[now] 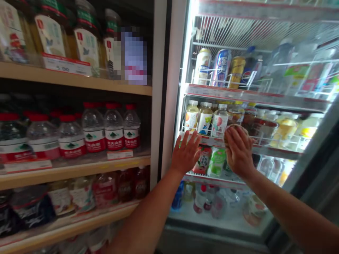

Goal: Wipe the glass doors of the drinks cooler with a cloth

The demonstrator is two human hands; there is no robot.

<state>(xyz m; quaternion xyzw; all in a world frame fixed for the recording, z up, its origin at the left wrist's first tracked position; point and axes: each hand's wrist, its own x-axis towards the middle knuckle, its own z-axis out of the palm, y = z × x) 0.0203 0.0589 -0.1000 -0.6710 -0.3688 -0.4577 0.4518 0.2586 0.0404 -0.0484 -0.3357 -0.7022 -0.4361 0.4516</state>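
Both my arms reach into an open drinks fridge. My left hand (pixel 186 153) is open with fingers stretched out, at the front rail of the middle shelf (pixel 275 150), just above a red carton (pixel 202 160) and a green-and-white carton (pixel 216 161). My right hand (pixel 238 150) is wrapped over a round-topped bottle (pixel 234 127) at the same shelf edge; most of that bottle is hidden behind the hand. Pale juice bottles (pixel 205 118) stand right behind both hands.
Cans (pixel 221 67) stand on the upper fridge shelf, more bottles (pixel 201 199) on the bottom one. The open fridge door (pixel 312 169) runs along the right. Left of the fridge frame, wooden shelves (pixel 79 171) carry red-capped water bottles (pixel 113 128) and other drinks.
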